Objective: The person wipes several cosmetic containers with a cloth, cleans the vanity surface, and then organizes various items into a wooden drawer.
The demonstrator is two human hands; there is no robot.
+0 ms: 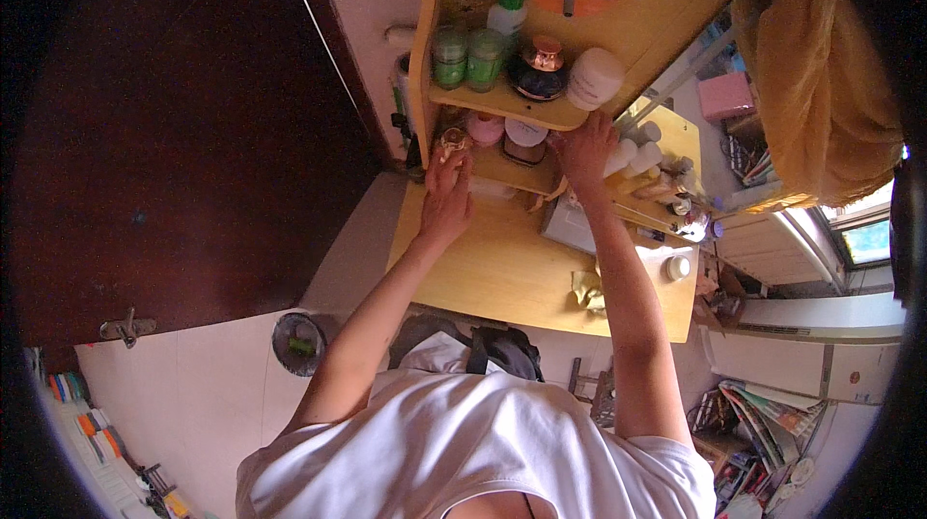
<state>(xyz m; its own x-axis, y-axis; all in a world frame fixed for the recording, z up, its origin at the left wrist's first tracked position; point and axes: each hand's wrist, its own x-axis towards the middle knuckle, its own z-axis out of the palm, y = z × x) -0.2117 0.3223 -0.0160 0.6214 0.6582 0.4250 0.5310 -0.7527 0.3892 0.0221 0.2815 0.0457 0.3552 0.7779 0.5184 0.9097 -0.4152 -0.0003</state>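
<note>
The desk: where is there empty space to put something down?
The wooden desk is bare between the left hand and the yellow cloth, down to its front edge. It is crowded at the shelf full of jars, and among the bottles by the right hand.

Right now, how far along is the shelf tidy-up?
Done, by the look: the upper shelf holds a neat row, with green jars, a dark round bottle and a white jar. In hand: the left hand sets a small amber bottle on the lower shelf; the right hand reaches in beside it. Left: tubes and bottles crowd the desk, plus a crumpled yellow cloth.
</note>
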